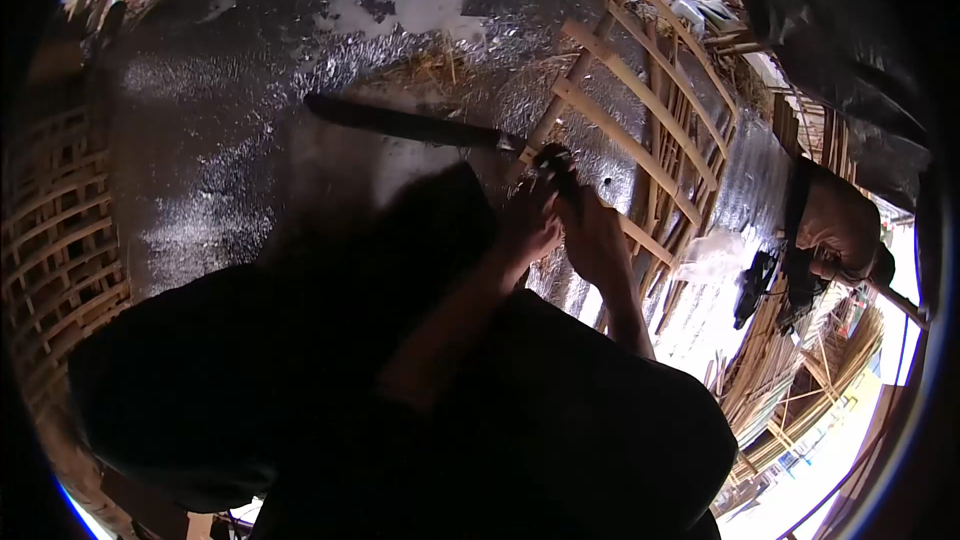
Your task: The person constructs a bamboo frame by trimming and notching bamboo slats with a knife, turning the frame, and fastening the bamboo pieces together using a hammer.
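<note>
Above my knees, my two hands meet close together in deep shade. My right hand (597, 240) is closed around a dark hand tool (556, 162), whose exact kind I cannot make out. Beside it, my left hand (535, 225) is closed too, near the lower part of the tool; what it grips is hidden. A long, dark-bladed machete (400, 123) lies to the left, its handle end close to my hands. Just right of them is a lattice of pale bamboo slats (640, 145), crossed by thinner strips.
Shiny dark sheeting (215, 190) covers the ground. A woven bamboo lattice (60, 230) stands at the left edge. Another person's bare limb (838, 220) shows at right, near a dark object (757, 288) on the ground. Bundled bamboo strips (765, 390) lie at lower right.
</note>
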The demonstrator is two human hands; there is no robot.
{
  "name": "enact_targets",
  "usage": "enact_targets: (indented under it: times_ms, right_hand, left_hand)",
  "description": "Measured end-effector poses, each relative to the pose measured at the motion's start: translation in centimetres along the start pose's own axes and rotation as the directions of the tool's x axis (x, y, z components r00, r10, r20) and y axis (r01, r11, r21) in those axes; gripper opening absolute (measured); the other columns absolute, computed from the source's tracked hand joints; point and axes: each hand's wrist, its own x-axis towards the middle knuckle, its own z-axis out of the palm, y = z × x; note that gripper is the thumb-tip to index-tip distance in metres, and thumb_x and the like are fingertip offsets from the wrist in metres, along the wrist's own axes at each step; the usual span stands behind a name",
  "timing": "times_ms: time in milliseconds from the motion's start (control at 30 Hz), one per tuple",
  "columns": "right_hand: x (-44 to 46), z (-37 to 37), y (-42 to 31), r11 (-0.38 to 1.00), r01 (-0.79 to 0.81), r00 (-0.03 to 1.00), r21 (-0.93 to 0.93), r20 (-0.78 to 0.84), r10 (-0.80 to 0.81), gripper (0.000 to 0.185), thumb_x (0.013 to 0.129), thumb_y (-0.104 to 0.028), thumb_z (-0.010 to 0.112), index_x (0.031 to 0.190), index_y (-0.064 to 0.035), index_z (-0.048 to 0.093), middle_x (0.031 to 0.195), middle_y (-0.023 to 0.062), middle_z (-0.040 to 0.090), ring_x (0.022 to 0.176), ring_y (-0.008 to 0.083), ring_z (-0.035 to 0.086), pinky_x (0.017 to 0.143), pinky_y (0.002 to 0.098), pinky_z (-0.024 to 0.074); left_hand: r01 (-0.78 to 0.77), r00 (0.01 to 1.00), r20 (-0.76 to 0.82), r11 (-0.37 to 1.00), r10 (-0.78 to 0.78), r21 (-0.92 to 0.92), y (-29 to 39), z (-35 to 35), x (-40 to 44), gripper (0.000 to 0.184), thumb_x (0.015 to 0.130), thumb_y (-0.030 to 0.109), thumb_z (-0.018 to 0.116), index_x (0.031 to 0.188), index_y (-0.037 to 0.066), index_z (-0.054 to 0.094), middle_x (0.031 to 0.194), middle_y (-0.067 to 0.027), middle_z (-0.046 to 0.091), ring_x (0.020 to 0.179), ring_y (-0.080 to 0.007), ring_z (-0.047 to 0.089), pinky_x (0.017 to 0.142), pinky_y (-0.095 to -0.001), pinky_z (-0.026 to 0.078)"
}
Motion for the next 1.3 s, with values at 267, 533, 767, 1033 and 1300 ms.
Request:
enact_targets:
  times_ms: [267,533,767,1033,1300]
  right_hand:
    - [-1.5,-0.6,2.0,0.685,0.391,0.732,-0.614,-0.244,-0.636,0.027,0.101,-0.017,0.055,0.121,0.0010,0.059,0.093,0.0316,0.069,0.086,0.0458,0.070,0.076,0.0507,0.0565]
    - [-3.8,0.3,3.2,0.971,0.197,0.976,0.134,-0.118,-0.181,0.032,0.100,-0.022,0.062,0.120,0.0029,0.054,0.077,0.0244,0.068,0.070,0.0423,0.069,0.059,0.0452,0.0515]
    - [-11.7,2.9,8.6,0.890,-0.261,0.897,0.375,-0.245,0.367,0.027,0.105,-0.022,0.055,0.119,0.0018,0.052,0.100,0.0303,0.065,0.089,0.0472,0.063,0.078,0.0528,0.0484]
    - [-15.0,8.3,13.7,0.918,-0.356,0.898,-0.175,-0.337,0.284,0.045,0.095,-0.030,0.068,0.119,0.0029,0.050,0.110,0.0274,0.049,0.115,0.0509,0.045,0.103,0.0632,0.0326]
    - [-7.6,2.5,18.9,-0.163,0.186,0.703,0.969,-0.015,0.711,0.050,0.104,-0.036,0.056,0.140,-0.0027,0.050,0.134,0.0166,0.059,0.124,0.0299,0.060,0.105,0.0415,0.0471]
  left_hand:
    - [-0.088,0.988,0.152,0.905,0.026,0.416,1.9,-3.7,1.1,0.070,0.091,0.026,0.060,0.153,0.000,0.042,0.164,-0.0148,0.035,0.149,-0.0305,0.037,0.111,-0.0453,0.044]
    - [-0.221,0.971,0.012,0.881,0.238,0.418,1.6,-2.7,0.7,0.070,0.089,0.026,0.063,0.151,0.000,0.044,0.160,-0.0213,0.040,0.151,-0.0328,0.035,0.113,-0.0481,0.041]
    - [-0.114,0.981,0.192,0.918,0.042,0.380,3.3,-3.7,0.8,0.083,0.084,0.017,0.067,0.158,0.004,0.033,0.168,-0.0153,0.027,0.153,-0.0343,0.032,0.113,-0.0502,0.041]
    - [-0.174,0.959,0.279,0.894,0.058,0.412,3.6,-4.8,0.9,0.083,0.084,0.019,0.070,0.157,0.004,0.035,0.167,-0.0174,0.027,0.151,-0.0388,0.033,0.112,-0.0555,0.040]
    - [-0.214,0.958,0.243,0.944,0.153,0.250,5.8,-4.3,6.1,0.072,0.083,0.028,0.074,0.145,0.004,0.046,0.144,-0.0208,0.048,0.133,-0.0399,0.048,0.111,-0.0563,0.035]
